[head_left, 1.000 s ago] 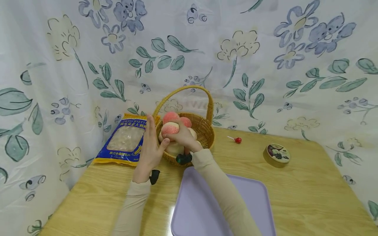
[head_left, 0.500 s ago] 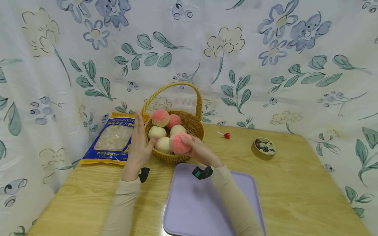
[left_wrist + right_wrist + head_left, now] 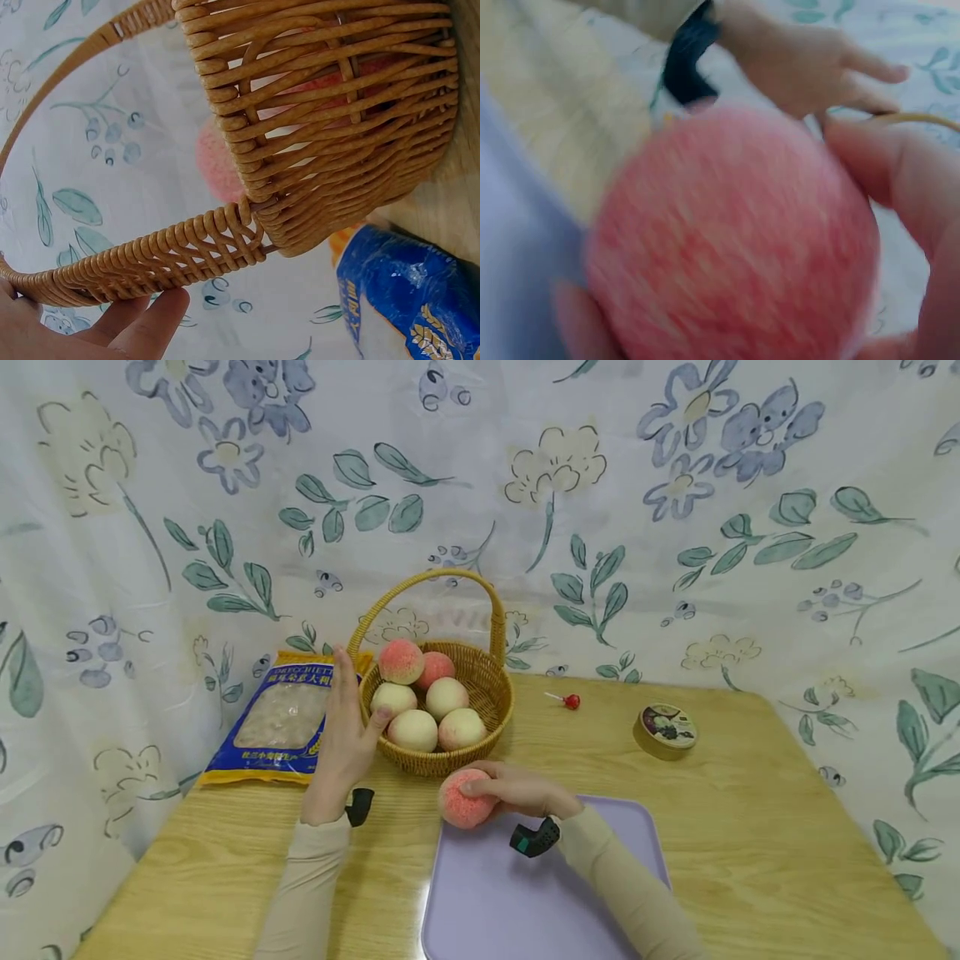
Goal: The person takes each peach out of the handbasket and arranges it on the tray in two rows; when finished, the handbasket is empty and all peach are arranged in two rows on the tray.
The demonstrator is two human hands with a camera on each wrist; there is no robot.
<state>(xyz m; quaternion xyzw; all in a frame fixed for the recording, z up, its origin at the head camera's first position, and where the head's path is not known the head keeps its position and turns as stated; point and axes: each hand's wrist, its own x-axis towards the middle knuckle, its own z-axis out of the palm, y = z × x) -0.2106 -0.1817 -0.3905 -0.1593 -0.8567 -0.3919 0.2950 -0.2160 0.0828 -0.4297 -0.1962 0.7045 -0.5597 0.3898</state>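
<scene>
Evidently, the right hand [image 3: 525, 789] grips a pink peach [image 3: 463, 802] with curled fingers, suiting its roundness, at the far left corner of the lilac tray [image 3: 510, 893]; the left hand [image 3: 347, 752] stands straight-fingered beside the handle [image 3: 442, 573], perhaps steadying the basket [image 3: 435, 766], though contact is unclear; six paler or pink peaches [image 3: 412, 730] nestle inside, its sides preventing rolling.

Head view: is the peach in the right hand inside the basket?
No, the right hand holds the peach outside the basket, in front of its near side.
</scene>
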